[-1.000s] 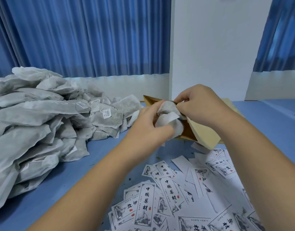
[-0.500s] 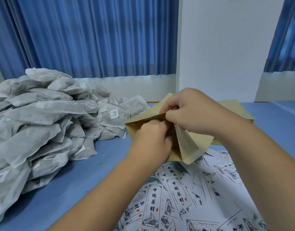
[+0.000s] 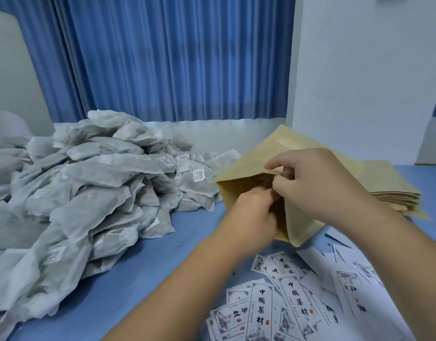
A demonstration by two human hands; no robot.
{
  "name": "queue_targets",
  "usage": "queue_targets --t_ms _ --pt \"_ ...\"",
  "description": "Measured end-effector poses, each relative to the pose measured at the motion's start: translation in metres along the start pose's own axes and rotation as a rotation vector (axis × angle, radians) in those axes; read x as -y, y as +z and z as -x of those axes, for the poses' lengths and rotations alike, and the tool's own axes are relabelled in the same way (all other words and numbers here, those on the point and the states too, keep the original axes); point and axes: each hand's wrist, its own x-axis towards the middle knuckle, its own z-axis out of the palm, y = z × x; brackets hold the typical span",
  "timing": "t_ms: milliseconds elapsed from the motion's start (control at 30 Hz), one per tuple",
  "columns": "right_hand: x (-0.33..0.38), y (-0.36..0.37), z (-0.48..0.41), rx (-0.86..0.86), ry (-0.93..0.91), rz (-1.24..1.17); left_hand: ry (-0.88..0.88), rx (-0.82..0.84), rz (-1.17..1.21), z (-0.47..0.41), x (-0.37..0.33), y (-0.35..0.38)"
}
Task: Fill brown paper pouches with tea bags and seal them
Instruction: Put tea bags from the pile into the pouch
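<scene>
A brown paper pouch point(image 3: 261, 153) is held up above the blue table, its mouth facing me. My right hand point(image 3: 315, 183) pinches the pouch's upper rim and holds the mouth apart. My left hand point(image 3: 251, 217) is pushed into the mouth, fingers hidden inside; the tea bag it carried is out of sight within the pouch. A big heap of grey-white tea bags point(image 3: 89, 193) lies on the left of the table.
A flat stack of brown pouches point(image 3: 399, 193) sits behind my right hand. Several white printed labels point(image 3: 286, 306) are scattered across the near right of the blue table point(image 3: 138, 279). Blue curtains and a white wall stand behind.
A second ago my hands held a crumpled tea bag at the pouch mouth. Since then my left hand has pushed it inside, and the pouch has tilted up toward me.
</scene>
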Motion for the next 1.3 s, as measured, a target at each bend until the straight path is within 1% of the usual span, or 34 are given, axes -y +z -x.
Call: queue_targets --t_ms 100,167,267,300,367,433,500,567,633,700,800,967,1067,1200,1267,1300 --pt "-0.011 0.007 -0.002 -0.014 0.03 0.02 0.018 0.122 0.014 0.0 0.001 -0.013" --pt "-0.016 0.011 -0.003 -0.006 0.039 0.051 0.003 0.155 -0.018 0.001 0.003 -0.027" --pt "-0.021 0.016 -0.003 0.028 0.045 0.045 -0.044 0.007 -0.14 0.004 0.014 -0.056" --pt "-0.022 0.018 -0.003 0.036 0.047 0.036 -0.069 -0.033 -0.233 0.006 0.019 -0.067" --pt "-0.023 0.021 -0.002 0.048 0.049 0.025 -0.118 -0.036 -0.502 0.007 0.034 -0.094" --pt "-0.024 0.022 -0.001 0.056 0.048 0.025 -0.185 0.038 -0.77 0.008 0.051 -0.124" --pt "-0.025 0.022 -0.001 0.064 0.048 0.029 -0.263 0.175 -0.979 0.009 0.068 -0.154" --pt "-0.027 0.023 -0.001 0.078 0.05 0.034 -0.326 0.299 -1.11 0.014 0.086 -0.177" --pt "-0.028 0.024 -0.002 0.088 0.052 0.042 -0.372 0.372 -1.189 0.017 0.102 -0.194" --pt "-0.029 0.026 -0.002 0.093 0.056 0.043 -0.42 0.408 -1.208 0.018 0.116 -0.204" --pt "-0.03 0.026 -0.002 0.1 0.053 0.029 -0.44 0.422 -1.109 0.018 0.128 -0.204" --pt "-0.03 0.025 -0.002 0.096 0.046 0.038 -0.501 0.317 -0.951 0.009 0.141 -0.185" --pt "-0.031 0.023 -0.001 0.1 0.047 0.025 -0.498 0.248 -0.965 0.004 0.145 -0.178" --pt "-0.029 0.02 -0.001 0.1 0.034 0.017 -0.436 0.121 -1.089 0.002 0.135 -0.169" --pt "-0.028 0.019 -0.001 0.102 0.04 0.004 -0.345 0.022 -1.035 0.002 0.12 -0.164" --pt "-0.028 0.018 -0.001 0.103 0.041 -0.003 -0.282 -0.045 -0.956 0.003 0.111 -0.16"
